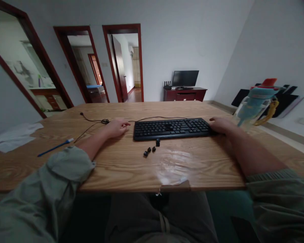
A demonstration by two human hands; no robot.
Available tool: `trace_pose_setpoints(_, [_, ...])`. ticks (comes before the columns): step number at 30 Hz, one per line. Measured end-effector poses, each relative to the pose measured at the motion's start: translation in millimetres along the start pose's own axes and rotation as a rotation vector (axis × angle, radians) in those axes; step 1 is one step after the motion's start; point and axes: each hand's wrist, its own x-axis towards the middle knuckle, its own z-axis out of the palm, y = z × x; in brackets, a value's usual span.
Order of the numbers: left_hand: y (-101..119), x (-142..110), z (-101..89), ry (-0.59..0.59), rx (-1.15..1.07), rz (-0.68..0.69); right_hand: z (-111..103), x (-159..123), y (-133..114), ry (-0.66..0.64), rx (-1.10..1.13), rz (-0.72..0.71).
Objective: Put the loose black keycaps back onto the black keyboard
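A black keyboard [171, 128] lies across the middle of the wooden table [121, 165]. My left hand [117, 127] rests on the table just left of the keyboard, fingers curled loosely with the tips toward its left end, holding nothing I can make out. My right hand [220, 125] lies at the keyboard's right end, fingers touching its edge. Several loose black keycaps [151, 149] sit on the table in front of the keyboard. A clear plastic bag [176, 167] lies flat near the front edge.
The keyboard's black cable [101, 120] trails left across the table. A blue pen [55, 147] and white paper [14, 136] lie at the left. A teal bottle with an orange lid [255, 103] stands at the right. Behind are doorways and a monitor [185, 78] on a cabinet.
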Motion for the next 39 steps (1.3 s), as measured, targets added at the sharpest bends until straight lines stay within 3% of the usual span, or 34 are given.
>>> trace_pose_setpoints(6, [-25, -23, 1.1, -0.14, -0.056, 0.191, -3, -4, 4, -0.093, 0.139, 0.019])
trace_pose_setpoints(14, [-21, -31, -9.1, -0.183, -0.088, 0.006, 2, -12, 13, -0.086, 0.324, 0.001])
trace_pose_setpoints(18, [-12, -42, -14.8, -0.172, 0.024, -0.179, 0, -15, 2, 0.092, 0.243, -0.116])
trace_pose_setpoints(21, [3, -53, -17.2, -0.15, 0.051, -0.252, -5, -27, -18, 0.248, 0.179, -0.251])
trace_pose_setpoints(25, [24, -49, -14.7, -0.146, 0.14, -0.295, -9, -49, -40, 0.347, 0.174, -0.408])
trace_pose_setpoints(29, [38, -38, -11.2, -0.142, 0.132, -0.188, -9, -61, -43, 0.394, 0.148, -0.396])
trace_pose_setpoints(35, [72, -39, -22.1, -0.008, -0.184, 0.146, -7, -63, -26, 0.49, 0.218, -0.383])
trace_pose_setpoints(39, [98, -47, -22.0, -0.187, -0.226, 0.343, 1, -61, -19, 0.604, 0.172, -0.419])
